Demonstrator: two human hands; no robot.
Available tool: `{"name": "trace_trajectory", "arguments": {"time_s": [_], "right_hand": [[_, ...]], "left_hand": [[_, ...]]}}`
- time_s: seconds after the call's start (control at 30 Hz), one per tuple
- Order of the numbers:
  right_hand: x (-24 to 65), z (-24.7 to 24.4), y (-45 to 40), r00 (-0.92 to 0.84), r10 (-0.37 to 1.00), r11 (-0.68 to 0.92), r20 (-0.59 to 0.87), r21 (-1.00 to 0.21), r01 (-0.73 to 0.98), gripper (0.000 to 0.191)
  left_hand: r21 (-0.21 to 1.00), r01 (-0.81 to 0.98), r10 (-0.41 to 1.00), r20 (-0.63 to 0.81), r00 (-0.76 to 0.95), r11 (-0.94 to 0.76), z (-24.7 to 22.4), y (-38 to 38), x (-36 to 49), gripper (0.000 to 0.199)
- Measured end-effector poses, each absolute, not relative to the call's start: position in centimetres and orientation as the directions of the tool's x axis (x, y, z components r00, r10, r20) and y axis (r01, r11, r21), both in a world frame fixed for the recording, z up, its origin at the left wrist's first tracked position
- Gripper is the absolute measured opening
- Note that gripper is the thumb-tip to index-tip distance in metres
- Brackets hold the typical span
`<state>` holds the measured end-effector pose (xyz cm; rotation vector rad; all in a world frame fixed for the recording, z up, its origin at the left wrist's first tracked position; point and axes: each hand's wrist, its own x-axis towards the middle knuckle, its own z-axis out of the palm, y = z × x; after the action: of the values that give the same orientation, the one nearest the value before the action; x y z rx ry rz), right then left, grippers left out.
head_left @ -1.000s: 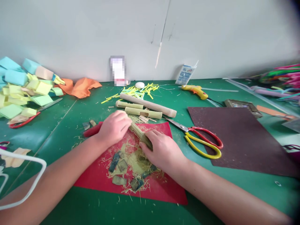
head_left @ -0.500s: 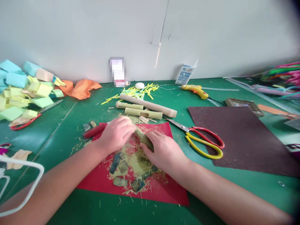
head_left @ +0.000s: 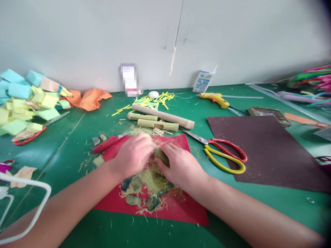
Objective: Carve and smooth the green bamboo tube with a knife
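Observation:
My right hand [head_left: 179, 162] is wrapped round a greenish bamboo piece [head_left: 161, 155] above a red sheet [head_left: 186, 210]. Slightly blurred, my left hand [head_left: 136, 151] has its fingers curled at the upper left end of that piece; whatever they grip is hidden. Shavings and dark bark chips [head_left: 133, 199] lie on the sheet below the hands. A red-handled knife [head_left: 104, 144] rests left of my left hand. Two cut bamboo tubes [head_left: 158, 124] and a longer pale stick [head_left: 165, 116] lie beyond the hands.
Red-and-yellow scissors [head_left: 224, 155] lie right of the sheet, partly over a dark brown board [head_left: 261, 151]. Behind are a yellow glue gun [head_left: 216, 100], a carton [head_left: 204, 81] and yellow strips [head_left: 165, 99]. Folded papers [head_left: 19, 89] and orange cloth-like paper [head_left: 90, 99] sit at left.
My left hand has moved right and slightly down along the bamboo piece, closer to my right hand, uncovering the knife's blade. My right hand has hardly moved.

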<state>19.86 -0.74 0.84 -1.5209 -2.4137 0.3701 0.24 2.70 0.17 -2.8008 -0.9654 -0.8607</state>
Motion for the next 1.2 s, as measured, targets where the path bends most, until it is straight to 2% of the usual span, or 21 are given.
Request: {"name": "trace_trajectory", "arguments": {"time_s": [0.07,0.23,0.3,0.4,0.57,0.87,0.97,1.1,1.2], "right_hand": [[19.9,0.8,-0.7,-0.411,0.908,0.413,0.087,-0.354,0.839,0.013],[19.9,0.8,-0.7,-0.415,0.906,0.42,0.088,-0.332,0.845,0.019],[19.9,0.8,-0.7,-0.427,0.9,0.433,0.091,-0.319,0.843,0.019],[19.9,0.8,-0.8,-0.425,0.9,0.436,0.1,-0.255,0.863,0.022],[20.0,0.8,-0.9,-0.436,0.879,0.466,0.193,-0.16,0.87,0.021],[20.2,0.8,-0.6,-0.427,0.893,0.449,0.139,-0.297,0.843,0.014],[20.2,0.7,-0.6,-0.428,0.891,0.453,0.148,-0.314,0.834,0.013],[20.2,0.8,-0.6,-0.423,0.893,0.45,0.155,-0.322,0.833,0.013],[20.1,0.9,-0.6,-0.437,0.887,0.462,0.152,-0.321,0.827,0.012]], "left_hand": [[0.124,0.554,0.53,0.518,0.672,-0.823,0.2,2.7,0.2,0.017],[0.126,0.691,0.623,0.567,0.538,-0.712,0.1,3.7,-0.8,0.016],[0.135,0.65,0.605,0.543,0.582,-0.747,0.1,3.4,-0.6,0.016],[0.158,0.584,0.571,0.514,0.64,-0.796,0.1,2.5,0.2,0.015],[0.188,0.621,0.61,0.534,0.586,-0.761,0.0,2.5,0.6,0.015],[0.16,0.679,0.63,0.567,0.531,-0.717,-0.3,4.2,-0.9,0.016],[0.167,0.63,0.609,0.527,0.593,-0.758,-0.3,3.9,-0.6,0.016],[0.153,0.669,0.615,0.579,0.535,-0.727,-0.3,4.0,-0.5,0.018],[0.141,0.626,0.591,0.536,0.603,-0.767,-0.3,4.1,-0.5,0.018]]}}
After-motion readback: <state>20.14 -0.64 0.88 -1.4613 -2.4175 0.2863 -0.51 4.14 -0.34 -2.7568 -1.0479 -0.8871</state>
